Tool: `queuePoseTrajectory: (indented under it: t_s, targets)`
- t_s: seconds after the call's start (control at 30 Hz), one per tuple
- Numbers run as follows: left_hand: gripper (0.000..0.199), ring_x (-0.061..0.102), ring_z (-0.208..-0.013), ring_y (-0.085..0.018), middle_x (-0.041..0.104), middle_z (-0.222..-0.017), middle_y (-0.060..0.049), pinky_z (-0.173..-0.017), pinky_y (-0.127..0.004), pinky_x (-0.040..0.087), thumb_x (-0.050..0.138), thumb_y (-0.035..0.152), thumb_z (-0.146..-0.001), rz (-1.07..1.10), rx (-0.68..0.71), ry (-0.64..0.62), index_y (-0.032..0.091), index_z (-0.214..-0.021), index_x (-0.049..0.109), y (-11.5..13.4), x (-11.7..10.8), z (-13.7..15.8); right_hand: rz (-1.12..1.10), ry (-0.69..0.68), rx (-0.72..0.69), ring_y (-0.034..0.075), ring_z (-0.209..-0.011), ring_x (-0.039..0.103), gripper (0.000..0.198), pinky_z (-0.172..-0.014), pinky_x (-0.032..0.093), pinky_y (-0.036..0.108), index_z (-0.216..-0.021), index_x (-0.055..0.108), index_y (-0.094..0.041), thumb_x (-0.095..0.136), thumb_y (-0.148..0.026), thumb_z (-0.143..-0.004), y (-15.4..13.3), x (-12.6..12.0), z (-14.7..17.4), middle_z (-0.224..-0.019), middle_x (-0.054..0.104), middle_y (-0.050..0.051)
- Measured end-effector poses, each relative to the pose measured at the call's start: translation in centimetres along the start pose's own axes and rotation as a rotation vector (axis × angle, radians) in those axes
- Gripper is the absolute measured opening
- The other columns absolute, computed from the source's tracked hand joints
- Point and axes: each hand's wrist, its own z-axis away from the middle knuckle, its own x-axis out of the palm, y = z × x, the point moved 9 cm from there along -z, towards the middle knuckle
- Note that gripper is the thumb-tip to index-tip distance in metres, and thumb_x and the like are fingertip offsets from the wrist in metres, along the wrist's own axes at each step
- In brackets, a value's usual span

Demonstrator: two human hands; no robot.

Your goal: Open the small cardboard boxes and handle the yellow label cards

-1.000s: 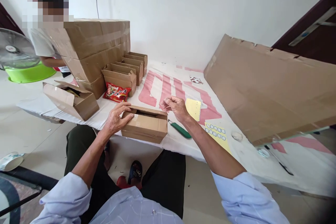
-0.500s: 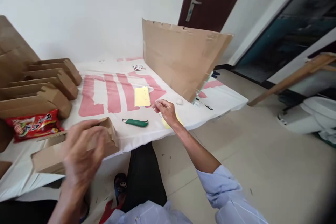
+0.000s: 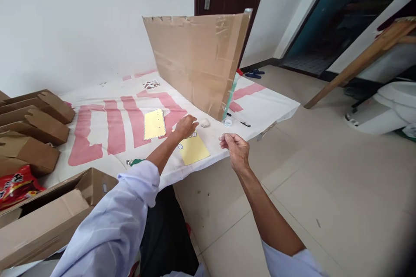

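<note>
Where the white-and-red cloth covers the tabletop (image 3: 107,95): flat yellow sticker sheet (image 3: 193,149), glossy paper, small white-edged labels along its top, lying at the near edge. Left hand (image 3: 185,125) palm down, fingers curled onto sheet's far end; grip unclear. Right hand (image 3: 236,149) off the near edge, just right of sheet, fingertips pinched together, contents too small to tell. Second yellow sheet (image 3: 154,124) further left; tall corrugated cardboard panel (image 3: 198,60) upright behind; open brown box (image 3: 48,216) nearer left.

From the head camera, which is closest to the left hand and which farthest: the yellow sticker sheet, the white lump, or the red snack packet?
From the left hand:
1. Yellow sticker sheet, directly under and in front of the fingers.
2. White lump, just to its right, near the upright cardboard; a close second.
3. Red snack packet, far off at the left edge.
</note>
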Motion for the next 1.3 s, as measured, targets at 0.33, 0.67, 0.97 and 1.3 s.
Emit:
queuePoseTrajectory:
  t_s: [0.33, 0.67, 0.97, 1.3]
  targets:
    - [0.022, 0.064, -0.125, -0.031, 0.068, -0.131, -0.013, -0.105, -0.043, 0.050, 0.064, 0.026, -0.097, -0.025, -0.050, -0.152, 0.022, -0.118, 0.068, 1.6, 6.0, -6.0, -0.078, 0.063, 0.014, 0.014, -0.063, 0.063, 0.032, -0.063, 0.057, 0.030, -0.080, 0.075, -0.021, 0.076, -0.053, -0.087, -0.2, -2.2, 2.5, -0.080, 0.077, 0.004]
    - [0.032, 0.067, -0.088, -0.018, 0.069, -0.116, -0.008, -0.078, -0.032, 0.059, 0.066, 0.026, -0.092, 0.495, 0.077, -0.142, 0.019, -0.123, 0.065, 3.4, 3.6, -0.5, 0.208, 0.069, -0.169, 0.020, -0.081, 0.070, 0.013, -0.073, 0.058, 0.034, -0.082, 0.075, -0.023, 0.076, -0.035, -0.086, -2.4, -4.1, 4.0, -0.086, 0.076, 0.004]
    - [0.055, 0.057, -0.082, -0.013, 0.067, -0.107, -0.004, -0.077, -0.029, 0.049, 0.088, 0.030, -0.077, 0.962, 0.153, -0.496, 0.026, -0.129, 0.070, 8.7, 2.0, 11.6, 0.658, -0.051, -0.773, 0.019, -0.080, 0.071, 0.012, -0.073, 0.058, 0.034, -0.087, 0.070, -0.024, 0.066, -0.016, -0.095, -8.5, -1.3, 8.7, -0.085, 0.076, 0.004]
    - [0.037, 0.054, -0.079, -0.014, 0.067, -0.104, -0.004, -0.075, -0.029, 0.044, 0.085, 0.030, -0.078, 1.014, 0.215, -0.580, 0.023, -0.114, 0.077, 9.9, 0.4, 13.7, 0.902, -0.186, -1.069, 0.017, -0.073, 0.068, 0.019, -0.069, 0.053, 0.033, -0.084, 0.068, -0.025, 0.064, -0.010, -0.095, -10.6, 1.4, 11.6, -0.082, 0.076, 0.002]
